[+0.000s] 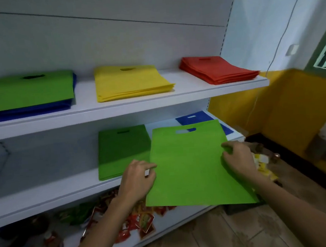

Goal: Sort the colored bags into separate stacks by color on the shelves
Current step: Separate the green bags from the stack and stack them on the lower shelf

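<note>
My left hand (pixel 137 181) and right hand (pixel 237 158) pinch opposite edges of 1 green bag (pixel 189 172). It hangs beside the green stack (pixel 121 152) on the middle shelf (pixel 46 193).

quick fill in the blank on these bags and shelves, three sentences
The held bag that the left hand and right hand grip is ___.
On the upper shelf, the middle stack is ___.
The green bag at that shelf's left end lies on a pile coloured ___.
Missing: green; yellow; blue.
</note>
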`<state>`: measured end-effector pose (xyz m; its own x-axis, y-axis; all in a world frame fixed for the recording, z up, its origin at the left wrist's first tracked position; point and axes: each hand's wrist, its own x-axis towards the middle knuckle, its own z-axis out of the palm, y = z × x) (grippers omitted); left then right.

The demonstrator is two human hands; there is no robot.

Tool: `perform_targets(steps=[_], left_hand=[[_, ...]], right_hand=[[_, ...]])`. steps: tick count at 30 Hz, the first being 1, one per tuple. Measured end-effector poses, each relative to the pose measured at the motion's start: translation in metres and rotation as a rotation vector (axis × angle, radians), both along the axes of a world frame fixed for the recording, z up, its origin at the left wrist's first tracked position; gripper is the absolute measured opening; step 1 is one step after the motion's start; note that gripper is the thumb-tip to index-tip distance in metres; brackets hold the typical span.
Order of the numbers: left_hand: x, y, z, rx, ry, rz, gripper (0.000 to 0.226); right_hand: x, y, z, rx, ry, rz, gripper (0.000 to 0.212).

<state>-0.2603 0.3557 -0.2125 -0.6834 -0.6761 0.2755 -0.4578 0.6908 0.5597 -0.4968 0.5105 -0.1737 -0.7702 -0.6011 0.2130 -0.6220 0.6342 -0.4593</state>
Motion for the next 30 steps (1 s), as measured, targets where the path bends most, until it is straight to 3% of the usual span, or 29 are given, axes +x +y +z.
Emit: perform_targets(steps=[12,15,19,24,26,30], left_hand=[[0.039,-0.170,-0.101,-0.031,-0.245,0.326,0.050],[0.033,-0.208,-0.122,-0.030,-0.286,0.327,0.064],[0.019,-0.238,-0.147,-0.015,-0.384,0.324,0.057],[0.012,-0.249,-0.157,0.032,-0.553,0.347,0.057],[0.014,-0.247,-0.147,0.065,-0.542,0.342,0.055],[0.022,-0.226,-0.101,0.076,-0.303,0.320,0.043]], right_hand=[[0.019,-0.256,-0.123,0.104,0.004,0.428,0.049],[0.014,-0.298,-0.153,0.163,0.016,0.450,0.057],[0.004,-0.326,-0.187,0.248,0.020,0.448,0.065],[0.000,-0.338,-0.195,0.473,0.021,0.398,0.046],[0.001,-0.334,-0.185,0.485,0.026,0.380,0.046],[0.008,-0.310,-0.145,0.357,0.093,0.395,0.047]])
